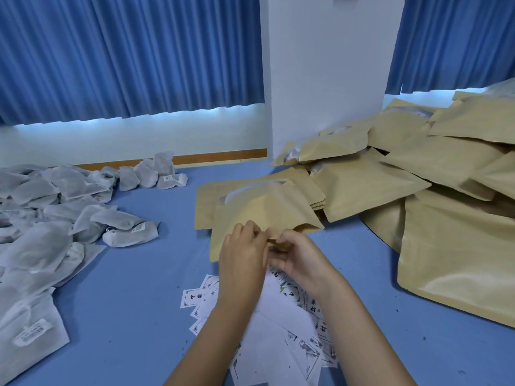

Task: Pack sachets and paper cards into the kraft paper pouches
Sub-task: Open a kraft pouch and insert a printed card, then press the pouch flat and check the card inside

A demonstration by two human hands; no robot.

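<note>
A kraft paper pouch (pixel 267 211) with a clear window is lifted just above the blue surface in the centre. My left hand (pixel 242 256) and my right hand (pixel 299 257) both pinch its near edge, fingers curled at the mouth. Under my wrists lies a loose spread of white paper cards (pixel 281 327) with black print. White sachets (pixel 55 207) with small labels lie heaped on the left. A short stack of flat pouches (pixel 204 203) rests under the held one.
A large heap of kraft pouches (pixel 434 174) fills the right side, up to a white pillar (pixel 323 79). Blue curtains hang behind. A few sachets (pixel 156 174) sit by the far wall. Bare blue surface (pixel 145 288) lies between sachets and cards.
</note>
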